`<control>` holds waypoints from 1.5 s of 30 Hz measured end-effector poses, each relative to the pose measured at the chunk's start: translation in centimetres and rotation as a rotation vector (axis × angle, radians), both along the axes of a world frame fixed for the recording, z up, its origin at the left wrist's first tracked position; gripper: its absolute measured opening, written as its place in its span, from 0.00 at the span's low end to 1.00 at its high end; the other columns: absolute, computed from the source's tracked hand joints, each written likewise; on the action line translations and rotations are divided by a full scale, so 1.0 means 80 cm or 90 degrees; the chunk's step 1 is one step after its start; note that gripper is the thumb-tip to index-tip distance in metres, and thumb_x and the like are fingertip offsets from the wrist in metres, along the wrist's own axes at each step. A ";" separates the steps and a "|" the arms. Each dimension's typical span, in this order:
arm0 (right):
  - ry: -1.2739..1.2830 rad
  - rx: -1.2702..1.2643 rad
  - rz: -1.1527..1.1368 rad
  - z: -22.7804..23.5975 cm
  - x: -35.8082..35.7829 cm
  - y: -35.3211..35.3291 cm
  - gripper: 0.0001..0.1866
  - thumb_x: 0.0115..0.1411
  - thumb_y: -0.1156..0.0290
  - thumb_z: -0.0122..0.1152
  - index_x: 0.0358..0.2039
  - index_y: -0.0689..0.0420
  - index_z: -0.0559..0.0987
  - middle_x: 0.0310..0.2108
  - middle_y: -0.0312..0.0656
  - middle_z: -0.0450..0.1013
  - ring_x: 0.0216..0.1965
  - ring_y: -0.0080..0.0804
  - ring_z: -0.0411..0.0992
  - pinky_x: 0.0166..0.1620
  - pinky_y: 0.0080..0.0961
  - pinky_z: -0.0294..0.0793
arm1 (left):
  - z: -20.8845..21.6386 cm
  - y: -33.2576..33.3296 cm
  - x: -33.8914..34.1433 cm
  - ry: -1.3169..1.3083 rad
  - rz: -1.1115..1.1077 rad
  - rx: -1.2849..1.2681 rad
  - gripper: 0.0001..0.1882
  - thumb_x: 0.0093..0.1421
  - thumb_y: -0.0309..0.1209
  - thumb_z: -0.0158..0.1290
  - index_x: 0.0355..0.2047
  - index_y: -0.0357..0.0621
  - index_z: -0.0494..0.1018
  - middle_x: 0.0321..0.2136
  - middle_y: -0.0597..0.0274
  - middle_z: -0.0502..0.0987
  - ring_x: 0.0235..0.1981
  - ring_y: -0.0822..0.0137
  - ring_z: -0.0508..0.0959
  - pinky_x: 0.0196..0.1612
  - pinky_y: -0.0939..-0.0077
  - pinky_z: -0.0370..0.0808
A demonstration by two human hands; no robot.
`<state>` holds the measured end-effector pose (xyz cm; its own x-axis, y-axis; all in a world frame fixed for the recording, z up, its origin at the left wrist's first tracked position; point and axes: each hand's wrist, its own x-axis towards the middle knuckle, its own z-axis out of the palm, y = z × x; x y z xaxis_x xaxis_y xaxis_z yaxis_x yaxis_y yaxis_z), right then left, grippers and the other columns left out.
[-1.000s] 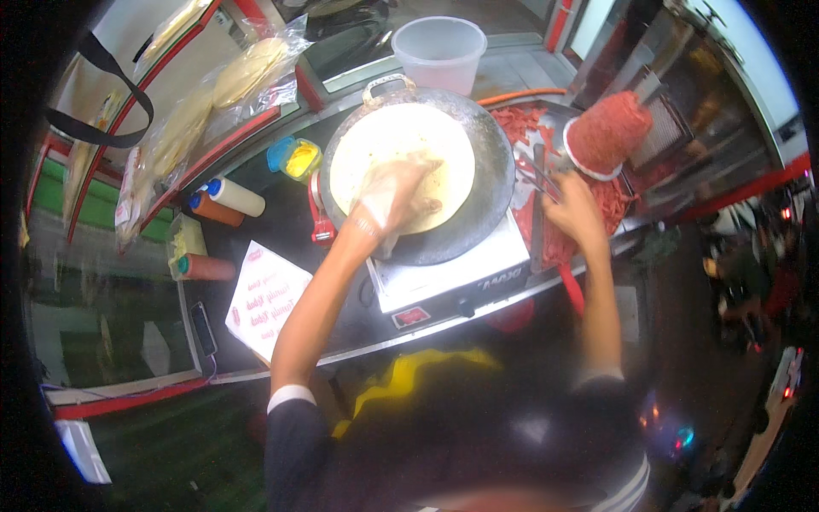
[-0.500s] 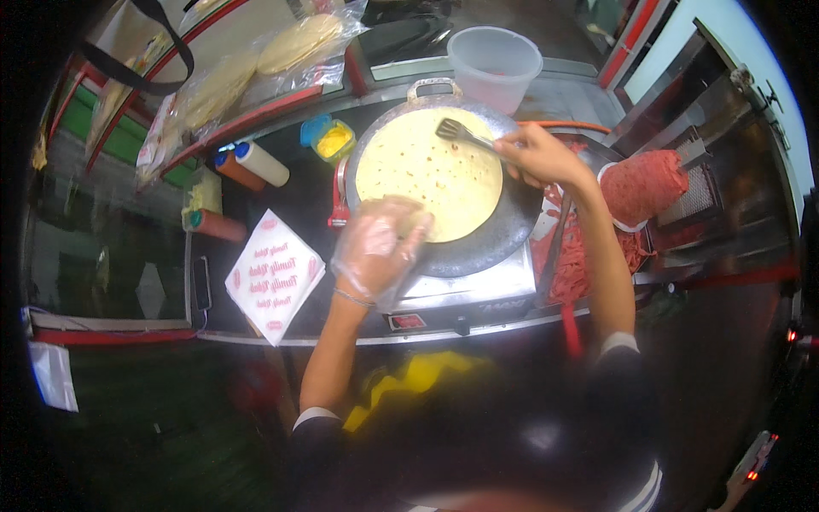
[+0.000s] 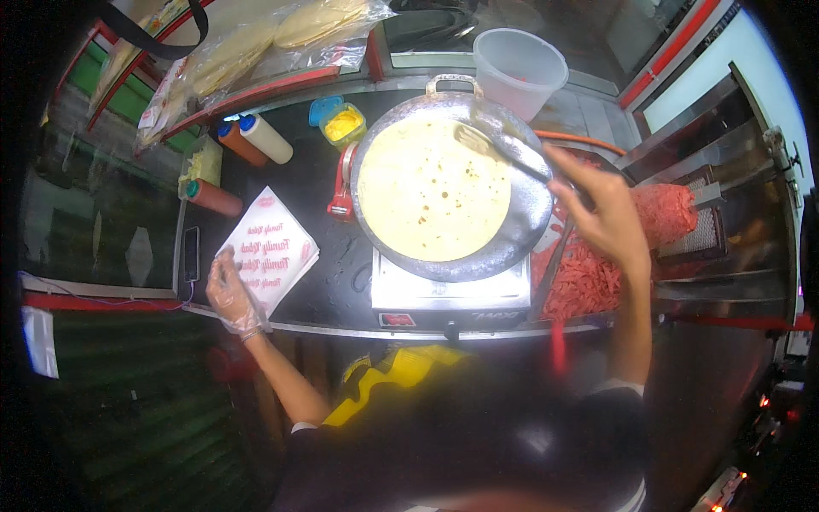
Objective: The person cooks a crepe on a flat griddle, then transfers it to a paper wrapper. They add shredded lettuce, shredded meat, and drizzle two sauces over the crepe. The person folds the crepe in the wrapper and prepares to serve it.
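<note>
My left hand, in a clear plastic glove, is at the left corner of a stack of white wrapping paper with red print. Its bent fingers close on the paper's edge. A round yellow flatbread lies in a dark round pan on a steel stove. A slotted spatula rests its head on the bread's upper right, its dark handle over the pan's rim. My bare right hand is beside the handle's end, index finger stretched and fingers apart; the handle does not appear gripped.
Shredded red meat and a large meat roll are at the right. Behind the pan stands a translucent bucket. Squeeze bottles and a tub of yellow spread stand at left, near a phone. Bagged flatbreads lie on a shelf.
My left hand has moved from the flatbread left to the wrapping paper. The right hand has drawn back from the spatula, its grip loosened. The whole view has shifted slightly.
</note>
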<state>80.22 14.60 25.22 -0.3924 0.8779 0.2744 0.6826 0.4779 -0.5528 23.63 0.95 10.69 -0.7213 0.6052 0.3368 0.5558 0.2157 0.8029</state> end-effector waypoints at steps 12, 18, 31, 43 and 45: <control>0.034 -0.190 -0.174 -0.013 0.058 0.018 0.20 0.77 0.61 0.65 0.43 0.68 0.92 0.25 0.43 0.83 0.28 0.22 0.77 0.36 0.36 0.78 | -0.036 -0.058 -0.032 -0.049 0.073 0.061 0.17 0.81 0.36 0.56 0.55 0.34 0.86 0.48 0.61 0.88 0.42 0.70 0.81 0.49 0.72 0.79; -0.080 -0.333 0.058 -0.051 -0.007 0.176 0.29 0.79 0.48 0.65 0.31 0.62 0.88 0.17 0.29 0.67 0.18 0.17 0.63 0.22 0.25 0.61 | -0.011 -0.011 0.027 -0.177 -0.029 0.158 0.16 0.81 0.33 0.56 0.54 0.33 0.86 0.50 0.57 0.88 0.43 0.68 0.83 0.51 0.71 0.82; -0.186 -0.143 0.309 0.163 0.018 0.148 0.27 0.57 0.62 0.87 0.53 0.64 0.92 0.33 0.44 0.88 0.34 0.28 0.82 0.44 0.33 0.82 | 0.124 0.101 0.114 -0.105 -0.315 0.095 0.16 0.79 0.35 0.58 0.56 0.37 0.86 0.50 0.53 0.89 0.48 0.65 0.87 0.54 0.68 0.83; 0.126 0.015 -0.111 -0.013 0.037 -0.075 0.22 0.62 0.75 0.80 0.56 0.67 0.89 0.37 0.46 0.88 0.29 0.24 0.76 0.35 0.28 0.74 | 0.056 0.246 0.307 0.545 -0.801 -0.148 0.28 0.71 0.53 0.65 0.61 0.47 0.84 0.61 0.49 0.85 0.63 0.48 0.83 0.73 0.50 0.73; 0.312 0.075 -0.151 -0.076 0.022 -0.091 0.21 0.72 0.65 0.74 0.56 0.70 0.87 0.38 0.44 0.87 0.28 0.20 0.74 0.33 0.24 0.71 | 0.064 0.248 0.299 0.483 -0.778 -0.131 0.25 0.73 0.50 0.64 0.59 0.46 0.85 0.59 0.48 0.85 0.62 0.48 0.83 0.71 0.51 0.75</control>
